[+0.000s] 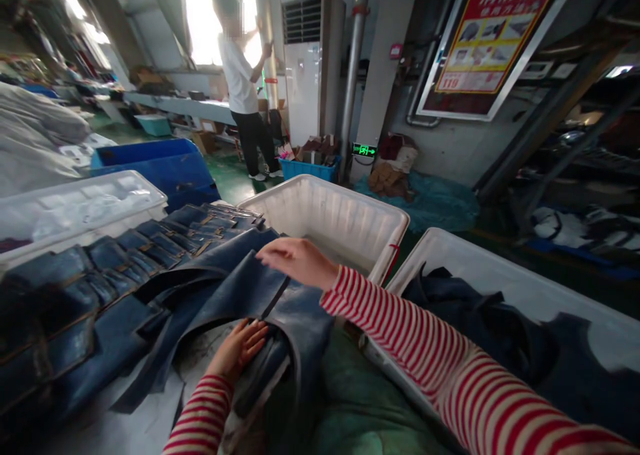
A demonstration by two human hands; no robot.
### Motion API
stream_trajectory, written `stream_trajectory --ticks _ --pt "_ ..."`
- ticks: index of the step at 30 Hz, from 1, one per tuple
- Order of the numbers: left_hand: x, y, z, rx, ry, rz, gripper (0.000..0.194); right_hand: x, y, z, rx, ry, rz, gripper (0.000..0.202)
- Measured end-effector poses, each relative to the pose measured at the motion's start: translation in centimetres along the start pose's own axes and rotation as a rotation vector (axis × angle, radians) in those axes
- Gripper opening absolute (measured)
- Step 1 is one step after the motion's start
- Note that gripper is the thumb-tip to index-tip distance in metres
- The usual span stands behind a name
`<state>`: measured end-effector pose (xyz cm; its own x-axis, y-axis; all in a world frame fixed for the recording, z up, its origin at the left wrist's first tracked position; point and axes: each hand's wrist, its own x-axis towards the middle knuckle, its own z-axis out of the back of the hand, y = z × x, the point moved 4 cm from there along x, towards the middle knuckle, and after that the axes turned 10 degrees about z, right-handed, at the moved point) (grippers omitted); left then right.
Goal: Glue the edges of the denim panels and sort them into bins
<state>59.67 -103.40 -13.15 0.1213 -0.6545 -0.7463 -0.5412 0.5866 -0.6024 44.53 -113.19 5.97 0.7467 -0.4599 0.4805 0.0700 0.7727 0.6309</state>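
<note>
A dark blue fabric piece [305,312] with a curved cut edge lies draped in front of me. My left hand [240,348] rests at its curved edge, palm partly turned up and fingers stretched out. Over the upper part of the same piece is my right hand [300,260], its fingers extended to the left; contact with the fabric is hard to judge. Neither hand visibly grips anything. To the left, dark blue pieces with pocket-like panels [145,245] lie overlapped in a long row.
Beyond my right hand stands a white bin [400,218]. Another white bin [600,315] at right holds dark blue cut pieces [480,328]. A blue bin [150,165] and a white tub [125,182] are at left. A person [240,75] stands near a pole at the back.
</note>
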Motion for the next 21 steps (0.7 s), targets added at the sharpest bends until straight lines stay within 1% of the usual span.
stream_trajectory --ticks 1,2,3,5,7,10,13,16,18,19,21 --pt "0.0 -0.1 0.1 -0.004 -0.005 0.012 0.029 -0.4 -3.2 1.0 -0.116 0.0 -0.167 0.031" --pt "0.1 -0.2 0.3 -0.011 -0.016 0.02 0.026 -1.4 -6.5 1.5 -0.243 0.082 -0.36 0.031" --pt "0.2 -0.3 0.6 -0.02 -0.035 0.021 0.022 -2.7 -9.7 1.5 -0.357 0.209 -0.548 0.034" --pt "0.4 -0.8 1.4 -0.046 -0.094 0.007 0.015 -5.3 -14.1 1.1 -0.415 0.287 -0.692 0.044" --pt "0.7 -1.2 2.2 -0.08 -0.163 -0.023 0.012 -7.6 -16.7 0.4 -0.439 0.323 -0.765 0.052" --pt "1.4 -1.8 2.9 -0.13 -0.233 -0.074 0.008 -9.4 -18.3 -0.6 -0.48 0.35 -0.834 0.056" --pt "2.2 -2.1 2.9 -0.134 -0.268 -0.093 0.012 -9.6 -18.7 -1.2 -0.526 0.343 -0.865 0.057" --pt "2.9 -2.5 2.3 -0.096 -0.311 -0.119 0.014 -9.4 -19.2 -1.4 -0.553 0.32 -0.897 0.061" --pt "2.8 -3.1 1.8 -0.062 -0.352 -0.173 0.012 -9.4 -19.6 -1.4 -0.548 0.309 -0.924 0.065" --pt "2.6 -3.3 1.5 -0.044 -0.369 -0.21 0.011 -9.5 -19.8 -1.3 -0.535 0.309 -0.933 0.065" --pt "1.8 -3.9 0.6 -0.005 -0.377 -0.292 0.011 -9.7 -20.2 -1.1 -0.489 0.324 -0.934 0.058"
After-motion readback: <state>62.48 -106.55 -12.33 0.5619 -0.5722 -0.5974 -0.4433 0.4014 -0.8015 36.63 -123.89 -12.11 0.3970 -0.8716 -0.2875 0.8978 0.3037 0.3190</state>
